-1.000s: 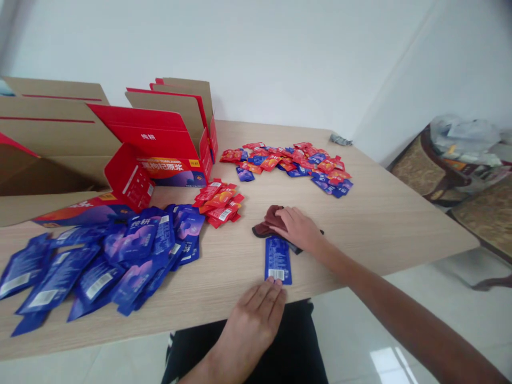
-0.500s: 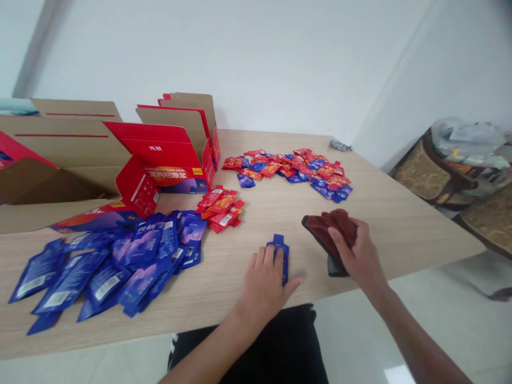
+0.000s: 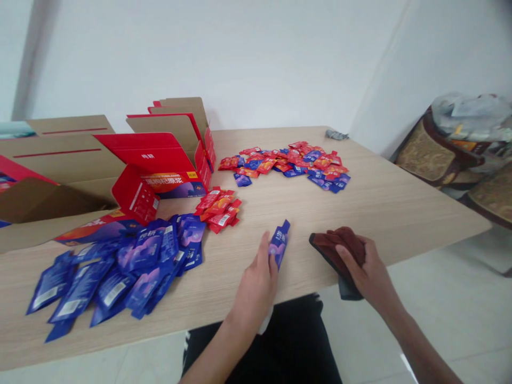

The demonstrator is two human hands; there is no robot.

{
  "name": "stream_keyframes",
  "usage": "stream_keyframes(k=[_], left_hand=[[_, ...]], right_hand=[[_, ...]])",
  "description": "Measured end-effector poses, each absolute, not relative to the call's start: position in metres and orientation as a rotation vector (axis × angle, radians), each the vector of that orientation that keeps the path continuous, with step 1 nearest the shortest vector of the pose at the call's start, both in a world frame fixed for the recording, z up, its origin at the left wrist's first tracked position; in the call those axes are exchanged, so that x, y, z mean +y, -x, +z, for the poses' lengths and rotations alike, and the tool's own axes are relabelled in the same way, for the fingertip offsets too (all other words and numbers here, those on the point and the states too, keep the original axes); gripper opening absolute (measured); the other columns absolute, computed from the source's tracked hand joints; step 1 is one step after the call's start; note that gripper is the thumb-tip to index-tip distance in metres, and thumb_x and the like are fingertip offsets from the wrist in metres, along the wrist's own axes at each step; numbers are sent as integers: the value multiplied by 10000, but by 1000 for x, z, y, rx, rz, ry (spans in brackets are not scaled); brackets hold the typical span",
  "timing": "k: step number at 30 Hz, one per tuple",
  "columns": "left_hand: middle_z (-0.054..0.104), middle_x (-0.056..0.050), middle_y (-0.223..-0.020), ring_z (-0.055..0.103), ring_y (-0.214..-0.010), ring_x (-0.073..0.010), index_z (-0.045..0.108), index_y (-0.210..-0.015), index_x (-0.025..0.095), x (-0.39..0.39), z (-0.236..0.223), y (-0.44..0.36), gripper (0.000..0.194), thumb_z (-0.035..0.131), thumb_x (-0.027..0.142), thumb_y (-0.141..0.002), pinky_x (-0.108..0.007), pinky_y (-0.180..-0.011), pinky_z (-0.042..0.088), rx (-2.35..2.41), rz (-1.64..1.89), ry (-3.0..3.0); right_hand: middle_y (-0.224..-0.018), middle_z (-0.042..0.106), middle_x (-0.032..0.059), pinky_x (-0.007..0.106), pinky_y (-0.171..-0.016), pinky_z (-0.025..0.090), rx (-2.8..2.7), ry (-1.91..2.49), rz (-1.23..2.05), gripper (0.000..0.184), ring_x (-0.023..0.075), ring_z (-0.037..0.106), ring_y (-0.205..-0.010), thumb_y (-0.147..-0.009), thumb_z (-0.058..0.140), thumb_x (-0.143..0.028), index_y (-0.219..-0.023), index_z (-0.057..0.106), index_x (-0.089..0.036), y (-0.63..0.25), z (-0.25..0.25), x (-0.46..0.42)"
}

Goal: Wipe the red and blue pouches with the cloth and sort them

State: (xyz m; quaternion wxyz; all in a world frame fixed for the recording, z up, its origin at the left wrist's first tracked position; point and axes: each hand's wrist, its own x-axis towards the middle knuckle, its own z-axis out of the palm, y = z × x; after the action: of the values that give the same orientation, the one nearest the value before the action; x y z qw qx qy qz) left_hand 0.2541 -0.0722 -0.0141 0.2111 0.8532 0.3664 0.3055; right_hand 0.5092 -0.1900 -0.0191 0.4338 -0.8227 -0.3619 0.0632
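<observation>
The left hand [image 3: 256,282] grasps a blue pouch [image 3: 279,247] while the right hand [image 3: 372,271] grips a brown cloth [image 3: 335,246]; light pressure should prevent creasing.

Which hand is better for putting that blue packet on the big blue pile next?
Probably the left hand: it holds the blue packet and is nearer the blue pile. The right hand is farther away, holding a brown cloth.

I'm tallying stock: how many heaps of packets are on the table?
3: a blue heap at front left, a small red heap right of it, a mixed heap farther back. The boxes may hide more.
</observation>
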Motion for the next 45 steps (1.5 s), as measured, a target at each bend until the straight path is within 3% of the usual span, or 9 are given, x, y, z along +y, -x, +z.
stream_keyframes(k=[2, 6, 9, 14, 19, 24, 29, 36, 45], left_hand=[[727, -127, -1284, 756, -1077, -243, 236, -1611, 225, -66, -14, -250, 564, 431, 217, -1082, -378, -859, 638, 1042, 874, -2321], [690, -132, -1328, 685, -1182, -280, 510, -1444, 203, -61, -21, -244, 373, 470, 223, -1074, -506, -1014, 583, 987, 920, -2549], [556, -141, -1496, 551, -1340, -336, 598, -1377, 200, -68, -23, -231, 337, 550, 246, -1047, -586, -1108, 505, 952, 876, -2725], [505, -111, -1546, 475, -1426, -313, 604, -1394, 213, -85, -22, -194, 361, 573, 324, -1051, -500, -1130, 518, 690, 680, -2885], [605, -124, -1446, 561, -1361, -271, 596, -1390, 164, -83, -24, -175, 372, 513, 352, -1080, -432, -1116, 527, 534, 639, -2968], [683, -136, -1312, 632, -1252, -284, 618, -1352, 142, -79, -30, -178, 500, 544, 520, -1033, -435, -1076, 523, 517, 578, -3015], [668, -118, -1328, 623, -1224, -284, 476, -1511, 154, -82, -28, -185, 598, 656, 425, -1009, -429, -1055, 472, 626, 358, -3037], [662, -92, -1323, 588, -1236, -283, 504, -1474, 192, -81, -26, -188, 582, 701, 426, -980, -442, -1075, 401, 637, 314, -3004], [674, -73, -1287, 574, -1238, -284, 578, -1385, 191, -83, -34, -189, 493, 735, 372, -953, -440, -1116, 354, 652, 393, -2948]], right_hand=[[-1227, 679, 147, 470, -925, 519, -892, 2045, 153, 729, 332, 667, -1084, -843, 629, -759, -1311, 530, -209, -509, -22, -192], [-1216, 681, 140, 460, -918, 524, -895, 2045, 148, 720, 327, 667, -1076, -841, 632, -756, -1301, 536, -210, -507, -23, -194], [-1190, 687, 134, 437, -893, 536, -921, 2058, 132, 691, 318, 674, -1050, -849, 628, -750, -1274, 553, -210, -503, -16, -192], [-1166, 694, 120, 421, -904, 543, -1085, 1965, 64, 592, 304, 681, -1043, -901, 622, -689, -1261, 545, -226, -484, 10, -172], [-1204, 668, 131, 461, -955, 535, -1447, 1753, 7, 436, 315, 660, -1109, -996, 575, -556, -1290, 513, -240, -438, 23, -135], [-1124, 657, 107, 467, -898, 555, -1944, 1679, -17, 311, 303, 627, -1045, -1017, 594, -445, -1231, 526, -230, -395, -2, -110], [-1123, 650, 109, 445, -909, 547, -2005, 1754, -192, 351, 294, 604, -1054, -1007, 609, -469, -1222, 537, -200, -429, -21, -90], [-1104, 636, 163, 474, -851, 549, -1683, 1898, -481, 408, 329, 612, -1006, -1033, 530, -495, -1244, 527, -145, -477, 3, -73], [-1148, 648, 114, 452, -904, 534, -2012, 1700, -124, 286, 295, 599, -1041, -1026, 581, -400, -1232, 530, -209, -394, -18, -105]])
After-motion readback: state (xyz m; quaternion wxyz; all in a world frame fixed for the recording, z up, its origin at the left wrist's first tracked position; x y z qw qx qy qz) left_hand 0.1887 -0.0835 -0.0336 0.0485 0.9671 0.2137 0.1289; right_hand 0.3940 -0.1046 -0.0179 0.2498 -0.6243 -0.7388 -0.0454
